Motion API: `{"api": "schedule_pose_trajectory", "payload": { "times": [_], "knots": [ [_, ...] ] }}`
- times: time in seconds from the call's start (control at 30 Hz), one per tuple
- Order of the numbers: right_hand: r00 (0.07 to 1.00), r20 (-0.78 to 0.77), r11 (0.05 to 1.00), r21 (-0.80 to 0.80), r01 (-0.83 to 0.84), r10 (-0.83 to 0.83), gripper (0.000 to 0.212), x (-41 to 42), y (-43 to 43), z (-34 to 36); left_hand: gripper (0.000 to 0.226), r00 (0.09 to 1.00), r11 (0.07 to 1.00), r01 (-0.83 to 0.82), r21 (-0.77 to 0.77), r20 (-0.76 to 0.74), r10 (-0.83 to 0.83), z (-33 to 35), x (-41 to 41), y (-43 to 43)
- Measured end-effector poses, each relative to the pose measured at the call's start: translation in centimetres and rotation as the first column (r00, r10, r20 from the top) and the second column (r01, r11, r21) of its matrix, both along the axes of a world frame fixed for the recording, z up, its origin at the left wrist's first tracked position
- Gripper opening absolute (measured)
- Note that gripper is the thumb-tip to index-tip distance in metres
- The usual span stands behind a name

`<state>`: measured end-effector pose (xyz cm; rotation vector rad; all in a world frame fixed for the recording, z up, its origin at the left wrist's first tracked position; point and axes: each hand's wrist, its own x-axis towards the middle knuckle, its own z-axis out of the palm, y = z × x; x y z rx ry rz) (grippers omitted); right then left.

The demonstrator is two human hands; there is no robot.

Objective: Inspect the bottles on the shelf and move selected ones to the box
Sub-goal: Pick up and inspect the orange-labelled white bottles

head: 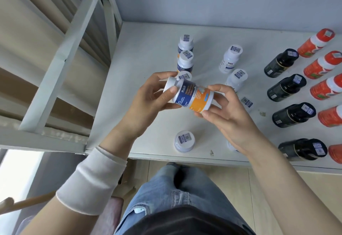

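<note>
Both arms reach forward, left hand (pixel 153 96) curled round the cap end of a bottle (pixel 192 97), right hand (pixel 224 111) pinching the bottom end with its fingers (pixel 219 88), left wrist in a white sleeve (pixel 92 179), right arm bare

White shelf (pixel 148 59), viewed from above. A column of four black bottles (pixel 286 87) stands toward the right. Just right of this column is a column of red bottles (pixel 323 64). To its left are white bottles (pixel 230 59), and farther left, blue-label bottles (pixel 185 62). One white-capped bottle (pixel 184 141) stands left of the column's front end, near the shelf edge.
</note>
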<state>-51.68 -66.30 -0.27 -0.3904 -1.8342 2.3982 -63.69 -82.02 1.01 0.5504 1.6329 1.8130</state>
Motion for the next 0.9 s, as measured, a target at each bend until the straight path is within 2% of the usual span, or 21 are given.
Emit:
{"api": "schedule_pose_trajectory", "payload": {
  "times": [0.13,0.23,0.37,0.43,0.5,0.6,0.73,0.8,0.9],
  "knots": [
    [0.997,0.02,0.996,-0.06,0.072,-0.071,0.071,0.1,0.3,0.1,0.03,0.997,0.985,0.076,0.154,0.02,-0.08,-0.2,-0.2,-0.2],
    [0.993,0.042,0.994,-0.022,0.108,-0.107,0.067,0.5,0.4,0.3,0.036,0.988,0.968,0.095,0.233,0.097,-0.12,-0.7,-0.1,-0.3],
    [0.959,0.008,0.931,0.242,0.273,-0.283,0.054,-0.5,-1.3,1.5,0.024,0.944,0.977,0.018,0.211,0.32,-0.086,-1.5,0.1,0.1],
    [0.926,-0.025,0.842,0.408,0.354,-0.377,0.059,-1.1,-2.3,2.0,0.03,0.899,0.983,0.028,0.182,0.425,-0.104,-1.7,0.1,0.5],
    [0.91,-0.038,0.741,0.567,0.36,-0.413,0.056,-1.2,-2.9,1.8,0.033,0.897,0.99,0.021,0.137,0.435,-0.079,-1.7,-0.2,0.9],
    [0.915,0.007,0.653,0.702,0.283,-0.404,0.055,-1.0,-3.4,0.3,0.021,0.964,0.999,0.01,0.04,0.265,-0.02,-1.4,-1.3,1.3],
    [0.937,0.094,0.667,0.726,0.166,-0.336,0.048,-0.8,-2.7,-0.9,0.022,0.997,0.996,0.064,-0.057,-0.036,-0.066,-0.8,-2.6,1.6],
    [0.953,0.148,0.618,0.785,0.05,-0.266,0.044,-0.6,-1.6,-1.2,0.029,0.962,0.988,0.091,-0.123,-0.246,-0.119,-0.9,-2.9,1.6],
    [0.939,0.266,0.443,0.884,-0.148,-0.217,0.044,-0.7,0.0,-0.8,0.037,0.872,0.956,0.092,-0.278,-0.442,-0.213,-1.8,-2.5,1.7]
  ]
}}
